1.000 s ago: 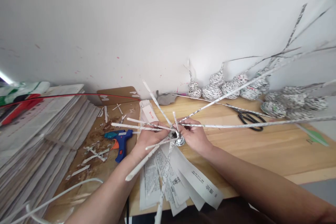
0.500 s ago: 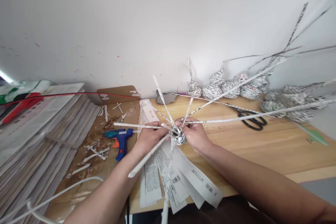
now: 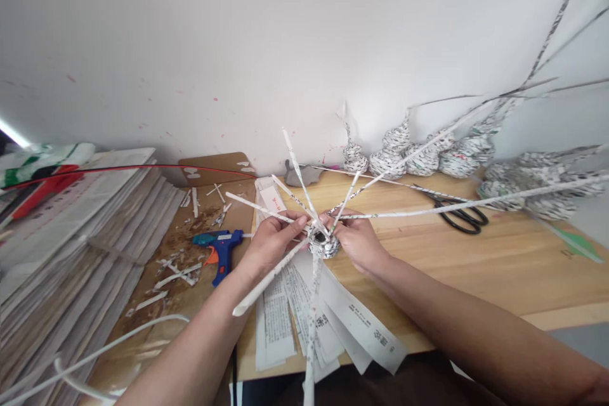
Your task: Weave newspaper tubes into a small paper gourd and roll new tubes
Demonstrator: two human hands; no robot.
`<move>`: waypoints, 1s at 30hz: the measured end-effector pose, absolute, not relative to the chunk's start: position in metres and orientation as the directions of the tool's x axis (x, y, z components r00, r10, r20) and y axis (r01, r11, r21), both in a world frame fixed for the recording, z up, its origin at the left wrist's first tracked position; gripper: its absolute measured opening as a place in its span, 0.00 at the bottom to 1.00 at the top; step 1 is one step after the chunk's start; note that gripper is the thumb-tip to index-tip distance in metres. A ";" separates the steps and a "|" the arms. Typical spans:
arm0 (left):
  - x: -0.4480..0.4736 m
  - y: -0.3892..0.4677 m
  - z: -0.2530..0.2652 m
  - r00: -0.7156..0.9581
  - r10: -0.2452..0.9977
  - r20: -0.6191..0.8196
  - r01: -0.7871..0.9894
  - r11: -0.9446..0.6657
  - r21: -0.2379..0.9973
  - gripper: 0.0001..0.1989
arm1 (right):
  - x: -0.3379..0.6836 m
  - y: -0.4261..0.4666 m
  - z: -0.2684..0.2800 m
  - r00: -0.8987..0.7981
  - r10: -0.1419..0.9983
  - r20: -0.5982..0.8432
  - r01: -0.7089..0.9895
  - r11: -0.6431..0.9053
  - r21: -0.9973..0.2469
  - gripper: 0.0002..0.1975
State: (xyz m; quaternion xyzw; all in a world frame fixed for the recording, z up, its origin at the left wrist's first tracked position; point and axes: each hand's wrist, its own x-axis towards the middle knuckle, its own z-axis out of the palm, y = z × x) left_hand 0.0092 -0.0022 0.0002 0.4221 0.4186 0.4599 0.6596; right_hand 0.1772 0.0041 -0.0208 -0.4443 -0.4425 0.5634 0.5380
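Between my hands is a small round weaving of rolled newspaper (image 3: 324, 247), with a dark opening at its top. Several paper tubes spread out from it like spokes. My left hand (image 3: 272, 240) is closed on its left side, the thumb pressing at the base of the spokes. On the right side my right hand (image 3: 358, 240) pinches the tubes close to the rim. Two long paper tubes (image 3: 457, 205) run from there toward the right. Fingertips of both hands are partly hidden behind the weaving. Printed paper strips (image 3: 352, 320) lie fanned out beneath it.
A blue glue gun (image 3: 226, 250) lies to the left among paper scraps. Stacked newspapers (image 3: 95, 247) fill the far left. Black scissors (image 3: 461, 217) rest on the wooden table (image 3: 476, 273). Gourd-shaped woven pieces (image 3: 392, 149) line the wall at the back right.
The left-hand spoke has swung upward, and my left thumb has moved to the base of the spokes. The weaving's opening shows more clearly. The whole view has shifted slightly.
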 end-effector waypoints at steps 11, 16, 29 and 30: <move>0.004 0.004 -0.009 0.194 0.962 -0.192 -0.218 0.233 0.948 0.21 | 0.178 0.005 -0.020 -0.085 0.996 -0.034 -0.257 -0.055 -0.965 0.14; 0.007 0.004 -0.008 0.211 0.950 -0.232 -0.235 0.279 0.931 0.20 | 0.178 0.002 -0.018 -0.125 0.990 -0.068 -0.200 -0.092 -0.975 0.14; 0.003 0.002 -0.005 0.322 0.929 -0.184 -0.121 0.234 0.965 0.20 | 0.182 -0.003 -0.014 -0.195 0.975 0.109 0.049 0.121 -0.991 0.14; 0.003 0.002 -0.005 0.311 0.933 -0.179 -0.115 0.224 0.968 0.19 | 0.182 -0.003 -0.015 -0.191 0.976 0.101 0.049 0.113 -0.992 0.14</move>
